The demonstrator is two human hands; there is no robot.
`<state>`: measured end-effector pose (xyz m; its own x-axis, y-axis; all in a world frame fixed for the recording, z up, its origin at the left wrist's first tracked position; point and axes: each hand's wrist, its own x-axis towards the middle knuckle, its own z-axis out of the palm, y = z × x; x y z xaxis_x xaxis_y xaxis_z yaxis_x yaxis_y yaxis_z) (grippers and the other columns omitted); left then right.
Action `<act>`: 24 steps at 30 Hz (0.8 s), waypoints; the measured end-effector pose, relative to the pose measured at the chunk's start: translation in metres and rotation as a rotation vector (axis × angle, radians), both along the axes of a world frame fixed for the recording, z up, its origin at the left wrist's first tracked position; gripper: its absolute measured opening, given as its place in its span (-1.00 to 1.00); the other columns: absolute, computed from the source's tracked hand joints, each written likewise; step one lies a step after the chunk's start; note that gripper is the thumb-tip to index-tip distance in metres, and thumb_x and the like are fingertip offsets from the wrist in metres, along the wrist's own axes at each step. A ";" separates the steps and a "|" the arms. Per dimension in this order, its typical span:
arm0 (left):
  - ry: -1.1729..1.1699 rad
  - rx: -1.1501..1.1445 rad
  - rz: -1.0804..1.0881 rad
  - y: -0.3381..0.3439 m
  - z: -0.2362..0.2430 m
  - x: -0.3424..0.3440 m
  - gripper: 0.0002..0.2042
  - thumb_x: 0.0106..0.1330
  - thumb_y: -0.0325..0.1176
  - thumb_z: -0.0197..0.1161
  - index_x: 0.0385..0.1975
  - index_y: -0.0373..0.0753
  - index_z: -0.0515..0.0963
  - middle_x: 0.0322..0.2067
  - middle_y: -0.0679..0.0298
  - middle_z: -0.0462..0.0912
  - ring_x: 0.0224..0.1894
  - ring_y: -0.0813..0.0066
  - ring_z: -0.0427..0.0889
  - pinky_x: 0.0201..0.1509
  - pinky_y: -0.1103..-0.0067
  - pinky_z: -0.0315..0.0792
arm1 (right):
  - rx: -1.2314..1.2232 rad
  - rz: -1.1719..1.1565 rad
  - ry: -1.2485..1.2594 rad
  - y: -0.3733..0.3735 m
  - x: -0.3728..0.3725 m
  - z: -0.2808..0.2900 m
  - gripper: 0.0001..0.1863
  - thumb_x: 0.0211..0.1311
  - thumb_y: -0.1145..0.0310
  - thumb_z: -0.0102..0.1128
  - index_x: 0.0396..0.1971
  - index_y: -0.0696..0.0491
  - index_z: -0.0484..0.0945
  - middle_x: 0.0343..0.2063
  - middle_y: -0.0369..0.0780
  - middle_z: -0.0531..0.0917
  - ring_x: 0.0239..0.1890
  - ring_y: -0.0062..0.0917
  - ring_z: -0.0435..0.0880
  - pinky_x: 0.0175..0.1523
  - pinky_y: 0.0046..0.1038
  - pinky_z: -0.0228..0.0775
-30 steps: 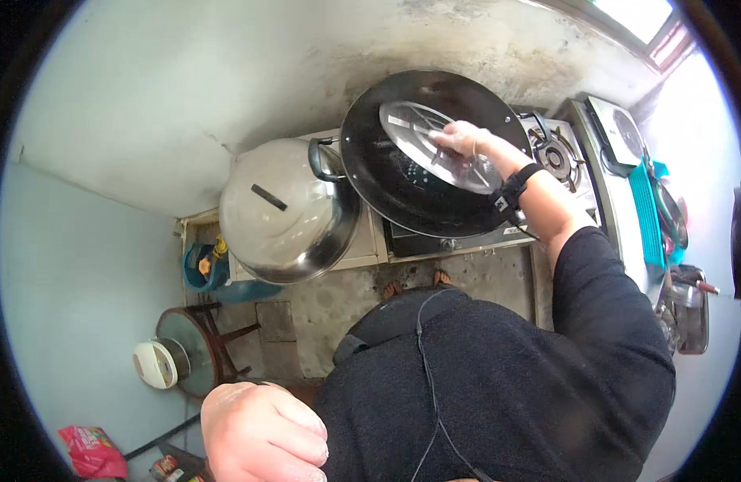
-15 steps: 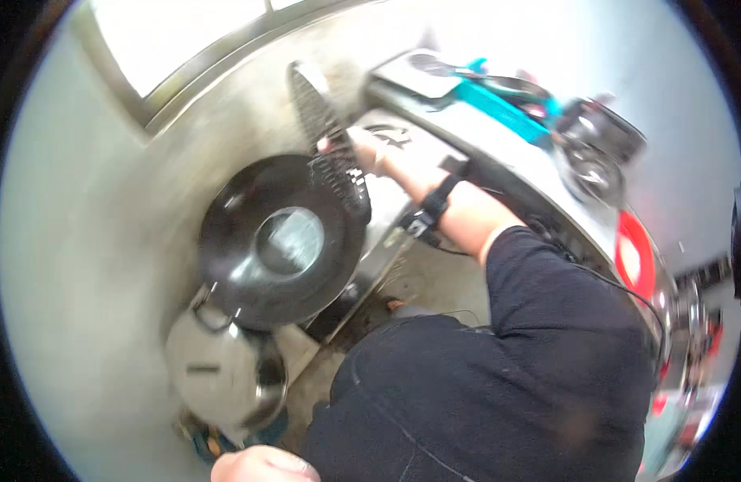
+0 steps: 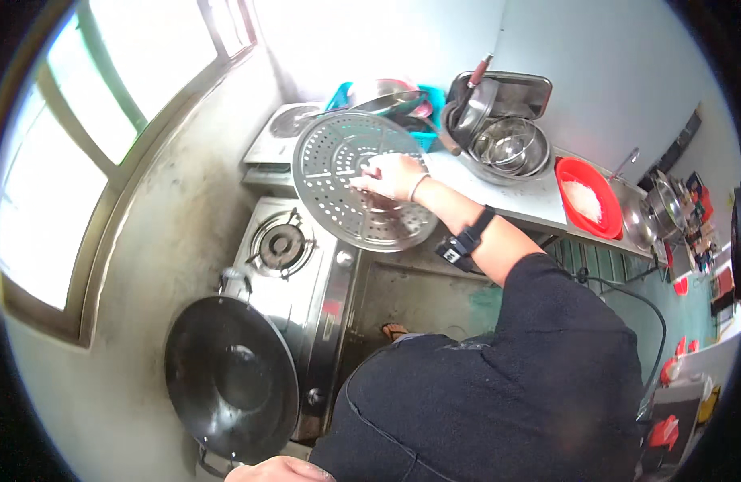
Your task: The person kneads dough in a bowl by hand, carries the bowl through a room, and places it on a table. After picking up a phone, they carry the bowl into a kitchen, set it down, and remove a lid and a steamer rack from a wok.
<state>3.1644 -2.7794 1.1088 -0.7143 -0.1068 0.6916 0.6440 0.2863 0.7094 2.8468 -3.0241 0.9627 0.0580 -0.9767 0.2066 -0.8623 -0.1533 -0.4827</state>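
Note:
A round perforated metal steamer plate [image 3: 326, 165] is tilted so that its face shows, and my right hand [image 3: 393, 177] grips it near the middle. It hangs above the floor and the right end of the gas stove [image 3: 259, 218]. At the lower left, a large black wok [image 3: 195, 365] with loop handles stands over the other end of the stove, with a little shiny liquid at its bottom. My left hand [image 3: 280, 469] shows only in part at the lower edge, close to the wok's near handle; its fingers are hidden.
A bare burner [image 3: 282, 246] lies beside the wok. Along the far wall, the counter [image 3: 499, 199] carries a teal basket [image 3: 431, 138] of cookware, metal bowls [image 3: 511, 149] and a red basin [image 3: 567, 173] with white contents. A cable [image 3: 658, 309] hangs at the right.
My right hand has carried the steamer plate away from above the wok, to the right, and its face has turned into sight. The view has swung right, bringing the wok lower left.

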 end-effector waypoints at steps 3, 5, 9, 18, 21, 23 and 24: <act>0.034 0.050 -0.019 -0.038 -0.004 -0.032 -0.85 0.29 -0.35 0.05 -0.23 0.04 0.54 -0.64 0.33 0.45 -0.73 0.58 0.37 -0.69 0.69 0.19 | -0.066 -0.200 0.141 0.017 -0.070 0.027 -0.41 -0.13 -0.33 0.16 -0.65 -0.01 0.60 -0.55 -0.17 0.64 -0.41 -0.29 0.64 -0.26 -0.33 0.43; 0.044 0.084 -0.029 -0.057 -0.007 -0.052 -0.85 0.30 -0.34 0.05 -0.22 0.05 0.54 -0.65 0.33 0.45 -0.73 0.59 0.37 -0.69 0.69 0.19 | -0.104 -0.336 0.152 0.034 -0.131 0.040 -0.41 -0.12 -0.33 0.15 -0.63 -0.02 0.60 -0.51 -0.15 0.65 -0.37 -0.31 0.64 -0.27 -0.31 0.43; 0.096 0.123 -0.061 -0.092 -0.012 -0.085 -0.85 0.32 -0.28 0.06 -0.19 0.09 0.54 -0.67 0.34 0.45 -0.75 0.59 0.37 -0.69 0.69 0.18 | 0.071 -0.812 0.507 0.062 -0.253 0.061 -0.38 -0.05 -0.31 0.10 -0.35 0.00 0.63 -0.31 -0.14 0.66 -0.22 -0.30 0.64 -0.16 -0.32 0.46; 0.025 0.034 -0.257 -0.140 -0.009 -0.125 -0.82 0.27 -0.19 0.15 -0.20 -0.02 0.57 -0.61 0.33 0.45 -0.70 0.62 0.36 -0.66 0.70 0.16 | 0.459 -0.851 0.763 -0.017 -0.352 0.011 -0.43 -0.05 -0.15 0.24 -0.20 0.03 0.62 -0.14 -0.17 0.63 -0.06 -0.36 0.60 -0.01 -0.36 0.44; 0.000 0.011 -0.195 -0.142 -0.003 -0.125 -0.79 0.23 -0.15 0.23 -0.31 -0.13 0.60 -0.63 0.37 0.41 -0.71 0.62 0.32 -0.66 0.69 0.15 | 0.489 -0.818 0.758 -0.045 -0.352 -0.004 -0.59 -0.02 0.03 0.27 -0.21 -0.02 0.63 -0.11 -0.18 0.62 -0.04 -0.35 0.60 -0.02 -0.35 0.46; -0.050 0.003 -0.112 -0.139 -0.003 -0.108 -0.72 0.17 -0.06 0.29 -0.39 -0.16 0.62 -0.64 0.39 0.39 -0.71 0.61 0.30 -0.66 0.67 0.14 | 0.446 -0.803 0.722 -0.062 -0.356 -0.018 -0.74 0.08 0.30 0.13 -0.21 -0.04 0.64 -0.13 -0.18 0.63 -0.03 -0.32 0.59 -0.03 -0.30 0.47; -0.064 0.030 0.013 -0.133 -0.010 -0.096 -0.71 0.16 -0.04 0.29 -0.39 -0.16 0.62 -0.62 0.38 0.39 -0.68 0.60 0.32 -0.64 0.66 0.15 | 0.378 -0.816 0.679 -0.065 -0.356 -0.022 -0.72 0.08 0.29 0.07 -0.19 -0.03 0.61 -0.12 -0.14 0.61 -0.03 -0.27 0.58 -0.01 -0.26 0.45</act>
